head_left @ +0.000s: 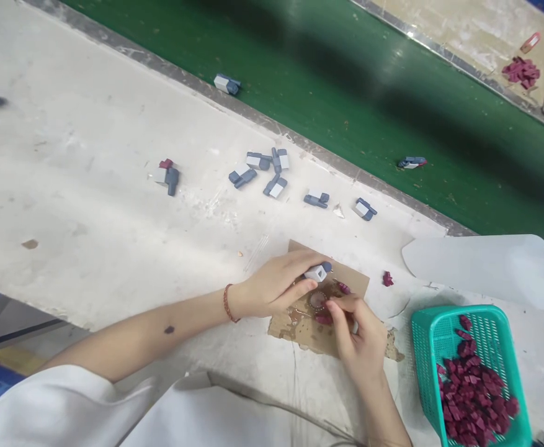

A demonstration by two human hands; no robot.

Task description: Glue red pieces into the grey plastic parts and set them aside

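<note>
My left hand [276, 282] is closed round a small grey-and-blue plastic part [317, 273], its square opening facing me. Just to the right, my right hand [360, 335] has thumb and forefinger pinched together over a small round dish [318, 301]. A bit of maroon shows at those fingertips, seemingly a small maroon plastic piece, partly hidden. Under both hands lies a stained piece of brown cardboard [353, 276]. Another maroon piece [344, 288] rests on it, beyond my right fingertips.
Several grey-and-blue parts [276, 186] lie along the white table [90, 155]. A green conveyor belt [299, 74] runs behind, carrying similar parts. At right are a turquoise basket [420, 347] of maroon pieces, a translucent bottle [481, 264] and a loose maroon piece [387, 279].
</note>
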